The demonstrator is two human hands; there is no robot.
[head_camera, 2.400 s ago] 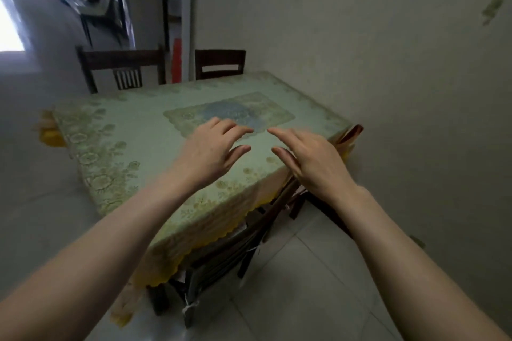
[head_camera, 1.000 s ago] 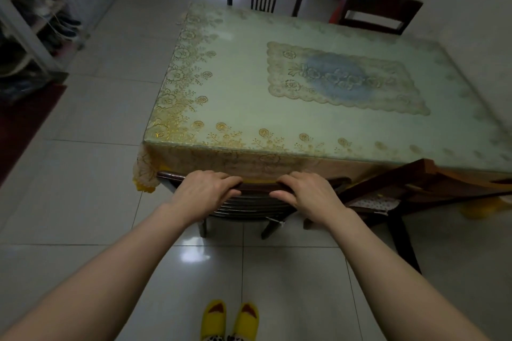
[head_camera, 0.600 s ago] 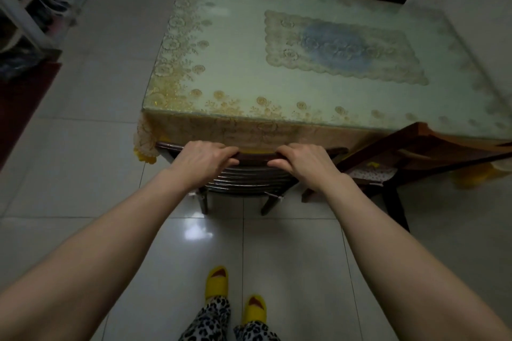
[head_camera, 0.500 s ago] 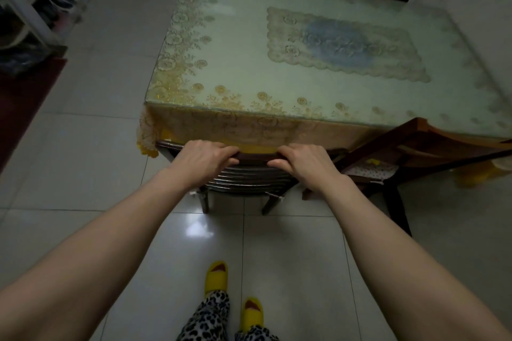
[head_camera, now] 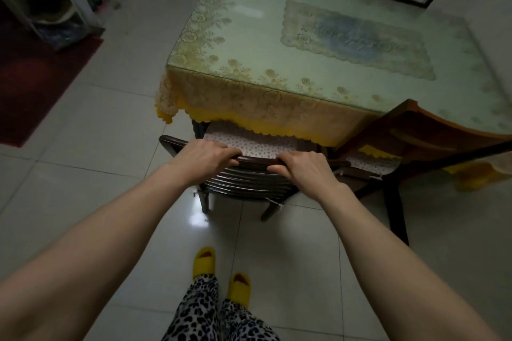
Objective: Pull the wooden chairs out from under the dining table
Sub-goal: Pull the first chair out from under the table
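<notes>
Both hands, left hand and right hand, close their fingers over the top rail of the chair, spaced apart for an even pull, its cushioned seat partly under the table.

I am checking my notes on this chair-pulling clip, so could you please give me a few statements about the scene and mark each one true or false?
1. Both hands hold the top rail of the near chair. True: the left hand and the right hand each have a grip on it.
2. The tabletop carries plates and cups. False: only the patterned tablecloth and a centre mat show.
3. The chair's cushion is partly visible below the cloth's edge. True.
4. The person is barefoot. False: they wear yellow slippers.
5. A second chair stands at the table's near right corner. True.
</notes>
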